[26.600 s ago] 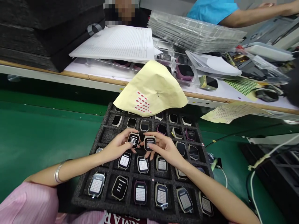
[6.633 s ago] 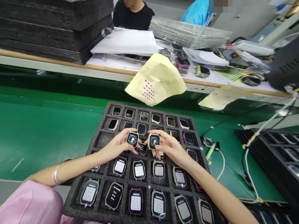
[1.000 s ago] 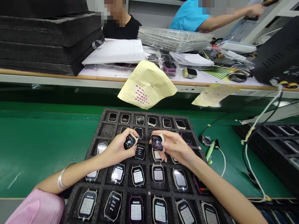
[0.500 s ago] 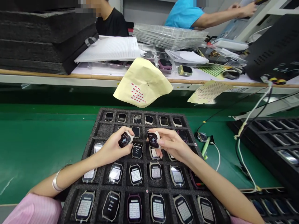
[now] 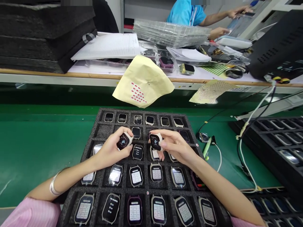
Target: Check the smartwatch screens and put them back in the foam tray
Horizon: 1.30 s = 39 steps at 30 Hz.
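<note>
My left hand (image 5: 111, 149) is closed around a smartwatch without a strap (image 5: 123, 141), its lit dark screen facing up. A second strapless smartwatch (image 5: 155, 141), with a pale case and a similar blue figure on its screen, is pinched by my right hand (image 5: 174, 145). Both hands hover over a black foam tray (image 5: 147, 198) whose compartments hold rows of watch bodies. Many in the nearer rows, such as a purple-cased watch (image 5: 134, 210), show a light grid; the back-row watches (image 5: 150, 120) are dark. My hands hide some middle compartments.
On the right lies another foam tray of watches (image 5: 290, 157), beside hanging cables (image 5: 246, 132) and a green pen-like tool (image 5: 207, 148). A shelf edge (image 5: 94, 78) crosses behind, bearing black foam trays (image 5: 35, 37), papers (image 5: 111, 47) and a yellow sheet (image 5: 144, 82). A co-worker in blue (image 5: 186, 12) stands beyond.
My left hand and its watch have shifted slightly left; the right hand keeps nearly the same pose. The view has moved a little. Behind the shelf, the co-worker in blue has lowered an arm.
</note>
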{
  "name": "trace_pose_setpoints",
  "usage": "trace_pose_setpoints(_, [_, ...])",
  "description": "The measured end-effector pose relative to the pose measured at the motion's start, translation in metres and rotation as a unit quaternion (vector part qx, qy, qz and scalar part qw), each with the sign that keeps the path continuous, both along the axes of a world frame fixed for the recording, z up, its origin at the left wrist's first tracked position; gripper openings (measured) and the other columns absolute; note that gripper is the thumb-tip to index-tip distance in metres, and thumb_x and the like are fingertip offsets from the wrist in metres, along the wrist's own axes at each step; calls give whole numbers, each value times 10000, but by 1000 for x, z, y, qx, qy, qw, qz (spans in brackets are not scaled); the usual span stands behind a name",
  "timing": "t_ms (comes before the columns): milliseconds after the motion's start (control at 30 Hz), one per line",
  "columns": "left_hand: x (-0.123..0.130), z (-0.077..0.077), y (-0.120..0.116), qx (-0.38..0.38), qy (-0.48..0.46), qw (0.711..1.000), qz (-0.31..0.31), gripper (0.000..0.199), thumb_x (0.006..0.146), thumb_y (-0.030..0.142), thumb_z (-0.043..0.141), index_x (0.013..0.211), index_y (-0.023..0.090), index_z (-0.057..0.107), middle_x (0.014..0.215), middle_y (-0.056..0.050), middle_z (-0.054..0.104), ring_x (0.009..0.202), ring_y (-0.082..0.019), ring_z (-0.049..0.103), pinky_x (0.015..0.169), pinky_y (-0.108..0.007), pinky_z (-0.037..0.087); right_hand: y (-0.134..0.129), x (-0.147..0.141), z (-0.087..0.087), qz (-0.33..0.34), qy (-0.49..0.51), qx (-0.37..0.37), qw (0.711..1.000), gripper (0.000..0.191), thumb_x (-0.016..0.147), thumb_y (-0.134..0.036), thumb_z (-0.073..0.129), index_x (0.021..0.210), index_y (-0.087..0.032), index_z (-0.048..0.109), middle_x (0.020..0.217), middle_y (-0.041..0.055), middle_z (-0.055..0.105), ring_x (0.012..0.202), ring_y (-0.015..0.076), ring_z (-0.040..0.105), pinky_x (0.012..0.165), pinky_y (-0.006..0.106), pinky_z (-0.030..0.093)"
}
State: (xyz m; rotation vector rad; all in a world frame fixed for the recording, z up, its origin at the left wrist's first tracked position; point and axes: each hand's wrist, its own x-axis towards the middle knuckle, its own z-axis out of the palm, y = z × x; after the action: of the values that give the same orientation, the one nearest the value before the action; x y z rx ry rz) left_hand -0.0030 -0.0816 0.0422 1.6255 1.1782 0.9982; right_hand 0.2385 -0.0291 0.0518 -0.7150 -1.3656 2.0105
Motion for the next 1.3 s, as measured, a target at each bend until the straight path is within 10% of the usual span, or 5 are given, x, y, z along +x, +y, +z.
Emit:
trace_pose_setpoints(1033, [-1,0,-3,-30,-30,999,34,237,798,122,559,1008,205,485,758,35,504,615,-95,461,567,-214,373,-1,5,1,-19,10,15,1000,331,793,-218,700,1121,-191,666,800,22,651,490,104,614,437,218,512])
trace_pose_setpoints(1300, [7,-4,3,-164,-220,961,-23,503,747,172,648,1192,200,416,806,13,552,658,-132,572,583,-264,496,-5,0,0,31,-13,-55,998,479,871,-226,596,1329,-168,468,893,75,683,676,178,698,536,269,568])
